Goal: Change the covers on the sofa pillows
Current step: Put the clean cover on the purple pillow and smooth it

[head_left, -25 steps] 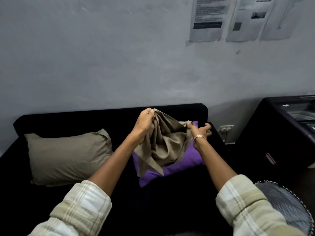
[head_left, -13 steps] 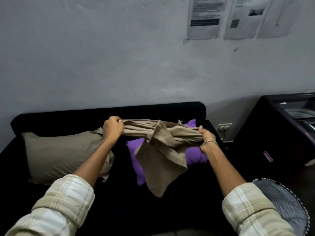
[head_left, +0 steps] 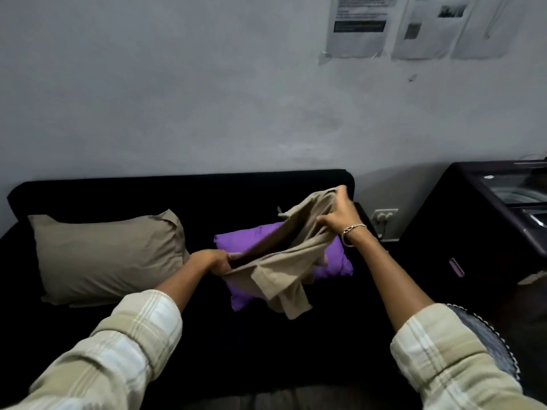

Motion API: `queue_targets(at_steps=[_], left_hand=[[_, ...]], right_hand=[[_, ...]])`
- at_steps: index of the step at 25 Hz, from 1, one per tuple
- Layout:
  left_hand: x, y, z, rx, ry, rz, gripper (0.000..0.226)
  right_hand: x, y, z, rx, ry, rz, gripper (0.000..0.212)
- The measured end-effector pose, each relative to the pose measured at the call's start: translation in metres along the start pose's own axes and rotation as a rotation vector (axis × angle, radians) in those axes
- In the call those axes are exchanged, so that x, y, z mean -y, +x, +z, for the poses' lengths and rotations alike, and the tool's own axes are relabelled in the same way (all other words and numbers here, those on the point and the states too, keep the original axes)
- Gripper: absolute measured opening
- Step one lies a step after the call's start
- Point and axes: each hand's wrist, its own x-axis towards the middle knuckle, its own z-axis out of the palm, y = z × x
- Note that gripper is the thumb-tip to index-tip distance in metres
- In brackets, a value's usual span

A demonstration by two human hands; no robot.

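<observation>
A beige pillow cover hangs loose between my hands over a purple pillow that lies on the black sofa. My left hand grips the cover's lower left edge. My right hand, with a bracelet at the wrist, grips the upper right edge, and the cover's mouth gapes between the two hands. A second pillow in a beige cover rests against the sofa's left end. Part of the purple pillow is hidden by the cover.
A dark cabinet stands right of the sofa, with a wall socket between them. A round patterned object sits at the lower right by my sleeve. Papers hang on the grey wall.
The cover was stretched out level between my hands. Now my left hand has come down and right to the pillow's left corner, my right hand has risen, and the cover's mouth is pulled open.
</observation>
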Motion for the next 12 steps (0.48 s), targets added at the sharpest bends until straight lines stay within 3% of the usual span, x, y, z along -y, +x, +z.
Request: queue_targets(at_steps=[2,4,6,9,10,12], left_hand=[[-0.005,-0.001,0.001,-0.283,-0.068,-0.178,0.058],[-0.016,-0.004,-0.014,-0.503,-0.199,-0.219,0.062],[-0.021,0.002,-0.028,-0.555,-0.349,-0.176,0.064],[-0.027,0.003,-0.034,-0.608,-0.584,-0.066,0.063],[-0.031,0.002,-0.033,-0.592,-0.697,-0.028,0.062],[-0.04,-0.003,-0.03,-0.404,-1.018,0.059,0.062]], right_hand=[[-0.022,0.004,-0.004,-0.176,-0.073,0.168,0.071],[-0.048,0.001,0.002,-0.116,0.064,0.429,0.085],[-0.079,-0.001,0.015,0.002,0.27,0.589,0.076],[-0.095,-0.019,0.031,0.06,0.361,0.65,0.056],[-0.098,-0.024,0.037,0.065,0.394,0.661,0.048],[-0.105,-0.03,0.054,0.05,0.439,0.657,0.044]])
